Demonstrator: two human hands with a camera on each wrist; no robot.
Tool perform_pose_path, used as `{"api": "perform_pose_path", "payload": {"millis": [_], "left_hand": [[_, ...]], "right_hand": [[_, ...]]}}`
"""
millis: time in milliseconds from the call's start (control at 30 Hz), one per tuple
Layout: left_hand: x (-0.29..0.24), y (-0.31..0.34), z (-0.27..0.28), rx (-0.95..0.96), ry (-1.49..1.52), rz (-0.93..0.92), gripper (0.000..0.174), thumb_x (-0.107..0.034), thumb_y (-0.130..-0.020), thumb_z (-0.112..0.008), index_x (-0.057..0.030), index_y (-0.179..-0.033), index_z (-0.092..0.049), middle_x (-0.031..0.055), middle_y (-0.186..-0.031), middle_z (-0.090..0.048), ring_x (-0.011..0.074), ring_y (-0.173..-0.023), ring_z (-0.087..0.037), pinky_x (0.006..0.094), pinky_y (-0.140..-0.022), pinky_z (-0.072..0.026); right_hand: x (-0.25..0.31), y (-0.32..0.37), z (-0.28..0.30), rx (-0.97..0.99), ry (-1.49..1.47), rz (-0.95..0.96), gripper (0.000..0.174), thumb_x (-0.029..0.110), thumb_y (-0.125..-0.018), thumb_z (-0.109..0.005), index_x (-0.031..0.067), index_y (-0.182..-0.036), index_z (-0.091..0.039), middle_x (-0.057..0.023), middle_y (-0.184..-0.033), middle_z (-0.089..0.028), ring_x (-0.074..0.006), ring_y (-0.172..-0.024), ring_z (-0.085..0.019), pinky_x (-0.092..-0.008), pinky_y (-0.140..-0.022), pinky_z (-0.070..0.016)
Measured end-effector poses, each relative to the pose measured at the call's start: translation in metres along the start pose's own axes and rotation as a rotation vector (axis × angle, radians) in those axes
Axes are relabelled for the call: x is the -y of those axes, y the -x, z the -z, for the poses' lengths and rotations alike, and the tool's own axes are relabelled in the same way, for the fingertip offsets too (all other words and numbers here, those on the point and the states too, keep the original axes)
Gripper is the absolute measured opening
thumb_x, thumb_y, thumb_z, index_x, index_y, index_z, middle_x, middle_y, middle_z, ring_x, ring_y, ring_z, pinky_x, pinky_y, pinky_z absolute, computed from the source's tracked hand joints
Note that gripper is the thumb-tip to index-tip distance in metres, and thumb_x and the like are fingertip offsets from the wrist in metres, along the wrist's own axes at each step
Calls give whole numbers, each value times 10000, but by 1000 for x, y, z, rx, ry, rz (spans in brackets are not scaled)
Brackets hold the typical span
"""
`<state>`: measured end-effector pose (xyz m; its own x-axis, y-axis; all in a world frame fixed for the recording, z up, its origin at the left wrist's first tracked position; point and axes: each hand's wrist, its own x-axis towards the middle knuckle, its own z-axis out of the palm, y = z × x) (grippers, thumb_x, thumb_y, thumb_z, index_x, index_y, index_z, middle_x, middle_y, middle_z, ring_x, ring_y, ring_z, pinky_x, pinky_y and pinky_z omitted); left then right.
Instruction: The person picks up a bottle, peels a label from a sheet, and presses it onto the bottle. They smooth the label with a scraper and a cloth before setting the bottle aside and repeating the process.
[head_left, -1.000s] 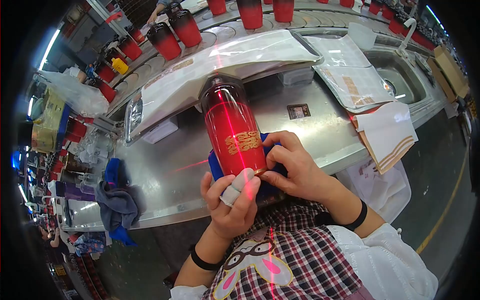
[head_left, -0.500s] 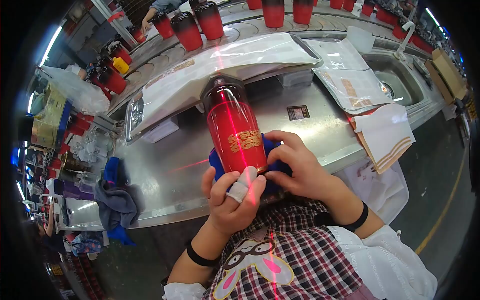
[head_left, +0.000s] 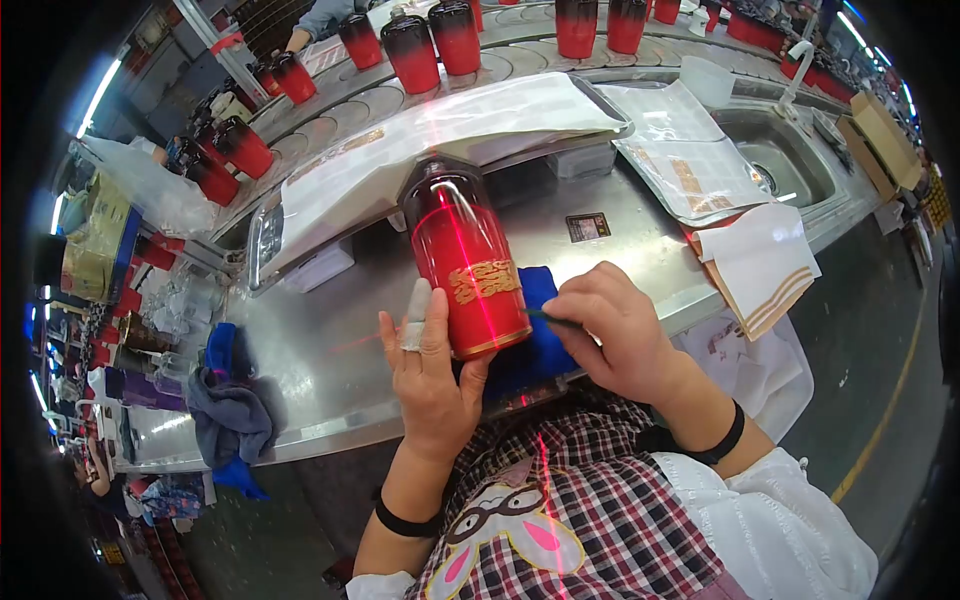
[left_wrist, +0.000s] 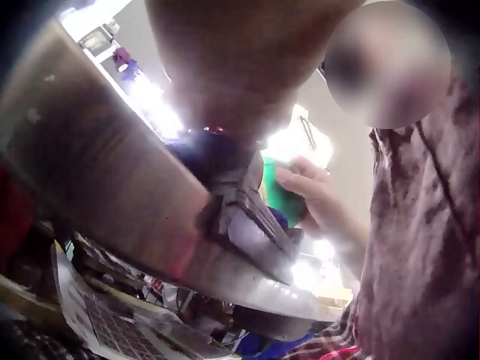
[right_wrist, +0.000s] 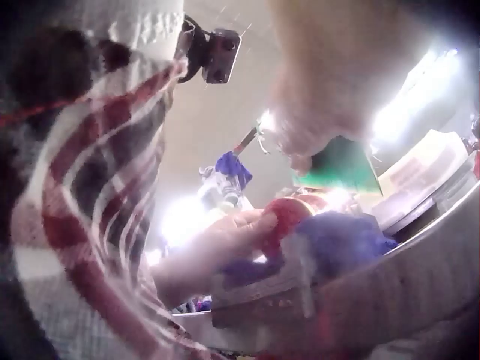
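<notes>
A glossy red bottle with a dark shoulder and gold emblem (head_left: 440, 235) lies tilted, its base toward me, over blue cloth (head_left: 540, 350). My left hand (head_left: 430, 380) touches its lower left side with straight fingers, the thumb near the base. One of those fingers wears a pale cover (head_left: 417, 308). Close to the bottle's lower right edge, my right hand (head_left: 615, 330) pinches a thin green scraper-like sheet (right_wrist: 341, 169). In the head view that sheet shows only as a dark, narrow edge.
Behind the bottle, a paper-covered tray (head_left: 340, 180) crosses the steel bench (head_left: 310, 370). Sheets and a folded cloth (head_left: 760, 260) lie right, before a sink (head_left: 790, 165). A grey towel (head_left: 230, 415) hangs at the left edge. Red-and-black bottles (head_left: 410, 55) line the conveyor.
My left hand has shifted from the bottle's front lower edge to its left side, its fingers straightening. My right hand has drawn slightly right, and the green sheet now shows. Conveyor bottles have shifted right.
</notes>
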<state>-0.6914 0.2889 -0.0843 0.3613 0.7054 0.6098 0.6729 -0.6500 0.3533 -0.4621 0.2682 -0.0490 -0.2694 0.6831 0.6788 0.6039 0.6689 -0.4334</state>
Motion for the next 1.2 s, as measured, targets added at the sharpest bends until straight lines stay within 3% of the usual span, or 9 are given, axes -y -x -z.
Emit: {"api": "perform_pose_path", "payload": {"millis": [233,433,533,567,667,800,933,1033,1200], "left_hand": [[2,2,-4,-32,38,9,686,-396,-960,-601,63,-1433,-408,240,-1407,-515,389,-1330,-484,555,-1173,-223],[1,2,-5,-35,40,17,691,-379,-954,-615,56,-1446,-399,241,-1398,-520,394,-1317,-492,586,-1160,-223],[-1,2,-2,-26,39,18,687,-365,-949,-629,58,-1439,-400,252,-1376,-528,399,-1320,-485,585,-1162,-219],[-3,0,-1,-34,42,15,682,-353,-943,-641,58,-1434,-404,252,-1363,-535,403,-1318,-483,584,-1163,-218],[-6,0,-1,-77,63,9,627,-275,-922,-673,49,-1399,-429,246,-1333,-549,403,-1275,-503,588,-1165,-211],[-2,17,4,-187,185,-57,464,-128,-860,-700,-22,-1286,-550,186,-1243,-621,344,-1180,-553,592,-1174,-199],[-3,32,7,-150,-20,-239,324,-49,-862,-657,-103,-1180,-625,115,-1163,-659,297,-1177,-555,575,-1188,-202],[-7,21,7,-147,-71,-291,282,-16,-807,-677,-128,-1066,-684,96,-1103,-693,282,-1171,-562,574,-1195,-189],[-10,6,4,-150,-147,-402,191,-134,-828,-697,-155,-1017,-714,26,-1044,-728,223,-1161,-591,557,-1198,-184]], "right_hand": [[7,-4,5,130,-5,211,330,22,-621,-764,71,-944,-716,-46,-928,-616,-220,-783,-561,-354,-694,-444],[9,-8,5,106,-15,234,330,21,-651,-772,66,-970,-702,-49,-885,-615,-236,-750,-568,-365,-694,-454],[13,-4,7,102,-215,-12,214,108,-807,-718,52,-1003,-654,-80,-903,-639,-244,-826,-628,-379,-733,-481],[21,-5,10,117,-344,-291,199,138,-890,-675,21,-1043,-622,-124,-905,-653,-287,-810,-649,-378,-714,-503],[26,-9,-4,49,-506,-597,221,155,-915,-658,9,-1070,-600,-159,-906,-657,-299,-814,-670,-362,-710,-517],[18,-7,-15,5,-456,-581,270,169,-918,-658,-7,-1102,-569,-179,-912,-666,-264,-828,-682,-351,-730,-525],[9,2,-16,-85,-755,-823,263,191,-944,-655,-2,-1104,-575,-75,-906,-658,-137,-822,-627,-298,-743,-519],[8,2,-17,-77,-661,-738,263,180,-952,-652,6,-1134,-578,-50,-934,-648,-88,-849,-598,-254,-764,-511],[15,-1,-15,-98,-777,-764,268,162,-941,-669,13,-1145,-581,-46,-956,-651,-74,-861,-594,-244,-767,-510]]}}
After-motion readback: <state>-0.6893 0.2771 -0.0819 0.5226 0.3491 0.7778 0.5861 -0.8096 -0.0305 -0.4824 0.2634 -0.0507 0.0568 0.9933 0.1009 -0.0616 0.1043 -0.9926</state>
